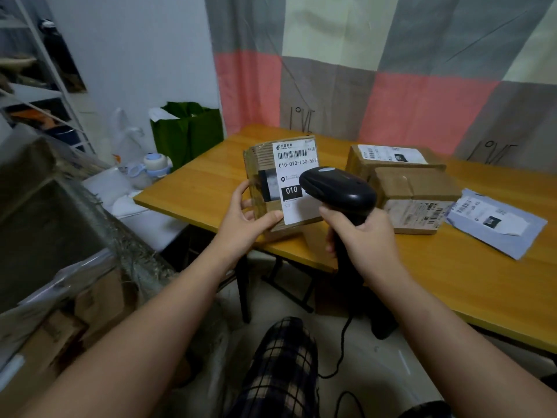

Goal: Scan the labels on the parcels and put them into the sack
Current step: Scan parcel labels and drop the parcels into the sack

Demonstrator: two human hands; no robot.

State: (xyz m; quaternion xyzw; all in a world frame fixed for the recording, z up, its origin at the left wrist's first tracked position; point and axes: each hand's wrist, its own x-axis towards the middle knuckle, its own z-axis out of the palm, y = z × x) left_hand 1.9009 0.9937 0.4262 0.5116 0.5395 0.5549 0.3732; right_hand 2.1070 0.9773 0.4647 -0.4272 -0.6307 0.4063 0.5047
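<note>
The left hand (247, 218) is gripping a cardboard parcel (259, 159) by its lower left corner, thumb lying across the front and fingers curling behind, holding it tilted up over the near edge of the worktop (452, 282). The parcel's white label (297, 164) is facing the camera, with its barcode at the top. The right hand (361, 236) is wrapping tightly round the handle of a black scanner (337, 188), whose head is sitting just in front of the label's right side. The scanner's cable (343, 336) is hanging down toward 6 o'clock.

From the held parcel, two more boxes are waiting on the worktop at about 3 o'clock: a labelled box (388, 156) behind, and a taped box (416, 188) touching its front. A grey mailer bag (497, 224) is lying flat just beyond them, farther toward 3 o'clock.

At 9 o'clock of the view, the sack (45, 221) is standing open — a grey woven mouth with a frayed rim. A green bag (187, 131) is standing on the floor at 11 o'clock, against the wall.
</note>
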